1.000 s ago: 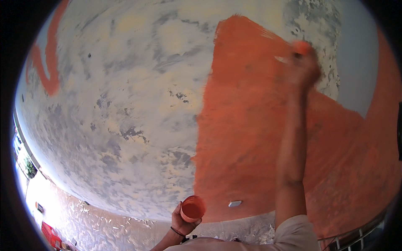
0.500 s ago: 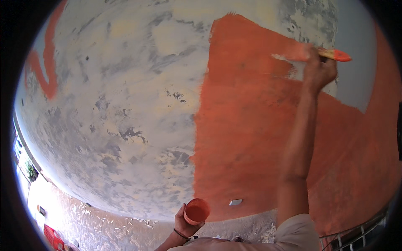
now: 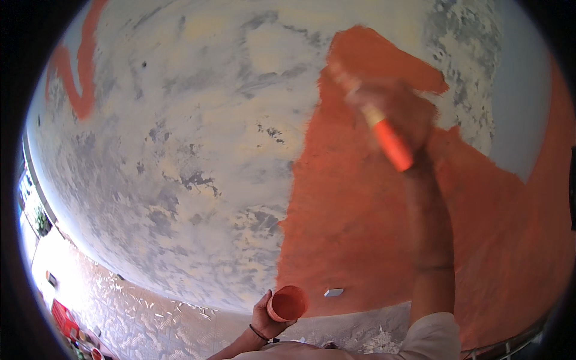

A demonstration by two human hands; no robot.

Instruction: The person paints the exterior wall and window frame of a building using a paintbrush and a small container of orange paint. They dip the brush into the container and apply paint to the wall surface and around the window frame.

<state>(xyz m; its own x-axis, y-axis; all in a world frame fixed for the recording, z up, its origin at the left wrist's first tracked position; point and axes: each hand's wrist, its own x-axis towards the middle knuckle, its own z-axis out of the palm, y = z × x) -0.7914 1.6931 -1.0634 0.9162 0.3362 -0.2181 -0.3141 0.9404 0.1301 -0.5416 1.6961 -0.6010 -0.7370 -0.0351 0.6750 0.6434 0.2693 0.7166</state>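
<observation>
My right hand point(image 3: 403, 114) is closed on a paintbrush point(image 3: 390, 141) with an orange-red handle, raised high against the wall. Its bristles, blurred by motion, are at the upper left border of the orange painted area point(image 3: 354, 198). Low down near my body, my left hand point(image 3: 264, 317) is wrapped round a cup point(image 3: 271, 307) with orange paint inside. Left of the orange area the wall point(image 3: 180, 150) is patchy grey, white and cream.
A small white fixture point(image 3: 333, 293) juts from the lower wall. Paint flakes litter the floor point(image 3: 162, 318) below. At the lower left stand a red crate point(image 3: 63, 318) and a plant point(image 3: 42, 221). Railing bars point(image 3: 507, 348) show at the lower right.
My right hand has swept the brush leftward from the right part of the orange area to its upper left edge. More orange covers the upper gap. The left hand still holds the cup.
</observation>
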